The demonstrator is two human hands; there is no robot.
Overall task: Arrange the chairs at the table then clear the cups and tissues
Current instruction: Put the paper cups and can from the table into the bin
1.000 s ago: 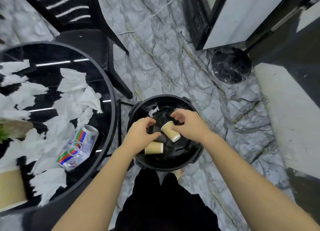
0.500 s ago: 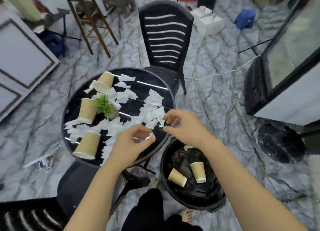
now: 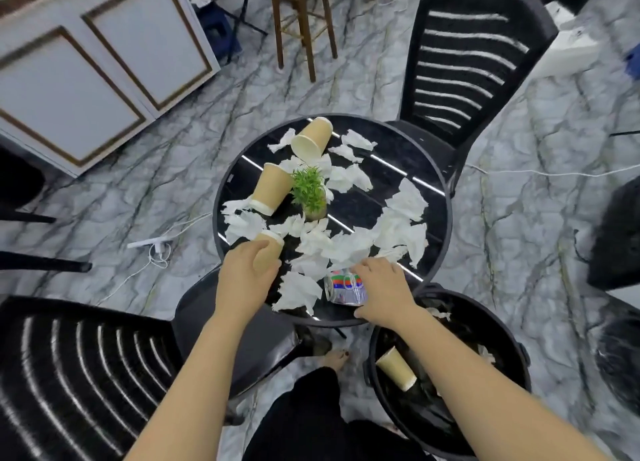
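From the head view, the left hand (image 3: 242, 280) curls its fingers round a paper cup (image 3: 268, 251) at the near-left edge of the round black table (image 3: 440, 197), while the right hand (image 3: 382, 292) grips a crushed can (image 3: 341, 287) at the near edge. Two more cups (image 3: 272, 189) lie tipped among torn tissues (image 3: 349, 246) beside a small plant (image 3: 309, 190), and another cup (image 3: 396, 369) lies in the black bin (image 3: 519, 353) below right.

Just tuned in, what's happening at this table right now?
A person is clearing litter off the round black table. The left hand grips a paper cup near the table's near edge, and the right hand rests on a crushed can. Two more cups and many torn tissues are on the table. The black bin beside it holds at least one cup.
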